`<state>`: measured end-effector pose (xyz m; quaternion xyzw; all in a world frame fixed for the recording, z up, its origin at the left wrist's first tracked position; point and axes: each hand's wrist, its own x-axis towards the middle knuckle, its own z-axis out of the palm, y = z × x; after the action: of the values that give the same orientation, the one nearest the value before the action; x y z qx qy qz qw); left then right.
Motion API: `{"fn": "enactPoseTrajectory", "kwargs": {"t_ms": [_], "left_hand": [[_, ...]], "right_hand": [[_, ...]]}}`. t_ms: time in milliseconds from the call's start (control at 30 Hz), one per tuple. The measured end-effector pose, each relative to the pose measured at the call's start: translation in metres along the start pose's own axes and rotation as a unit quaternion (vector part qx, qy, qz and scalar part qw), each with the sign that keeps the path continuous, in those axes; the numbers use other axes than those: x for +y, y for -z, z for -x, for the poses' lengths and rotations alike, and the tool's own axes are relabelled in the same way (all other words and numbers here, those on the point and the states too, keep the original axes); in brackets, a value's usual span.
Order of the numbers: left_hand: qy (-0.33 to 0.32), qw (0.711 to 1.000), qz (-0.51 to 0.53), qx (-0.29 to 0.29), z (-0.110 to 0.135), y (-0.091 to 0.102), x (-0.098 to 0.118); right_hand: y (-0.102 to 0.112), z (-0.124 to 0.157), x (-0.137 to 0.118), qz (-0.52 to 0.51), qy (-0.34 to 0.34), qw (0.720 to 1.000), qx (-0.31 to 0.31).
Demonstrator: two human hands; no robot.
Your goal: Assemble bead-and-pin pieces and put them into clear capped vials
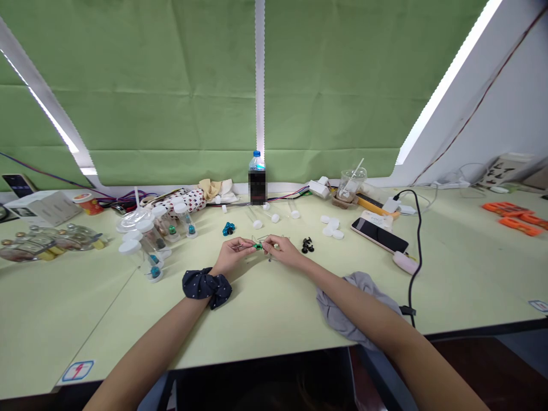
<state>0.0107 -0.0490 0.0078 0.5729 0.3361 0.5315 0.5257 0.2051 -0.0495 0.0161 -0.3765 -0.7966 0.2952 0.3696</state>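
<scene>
Over the middle of the table, my left hand (231, 255) and my right hand (286, 253) meet fingertip to fingertip. Both are closed in a pinch on one small green piece (257, 246), whose kind is too small to tell. Thin wire-like bits show around the fingers, partly hidden by them. A cluster of blue-green beads (229, 229) lies beyond my left hand. Several small black pieces (307, 246) are to the right of my right hand. A dark dotted scrunchie (206, 287) circles my left wrist.
Clear tubes with white lids (141, 254) stand at the left. White round caps (333, 227), a phone (379, 234) and a black cable (418, 245) lie right. Grey cloth (357, 305) rests under my right forearm. A bottle (257, 185) stands at the back.
</scene>
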Motion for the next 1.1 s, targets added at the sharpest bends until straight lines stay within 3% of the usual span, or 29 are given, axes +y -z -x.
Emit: {"fn": "enactPoseTrajectory", "kwargs": {"t_ms": [1100], "left_hand": [[0.008,0.999,-0.026,-0.03,-0.0008,0.0042,-0.0052]], "right_hand": [[-0.0029,-0.0001,0.0024,-0.019,-0.039,0.998,-0.042]]}}
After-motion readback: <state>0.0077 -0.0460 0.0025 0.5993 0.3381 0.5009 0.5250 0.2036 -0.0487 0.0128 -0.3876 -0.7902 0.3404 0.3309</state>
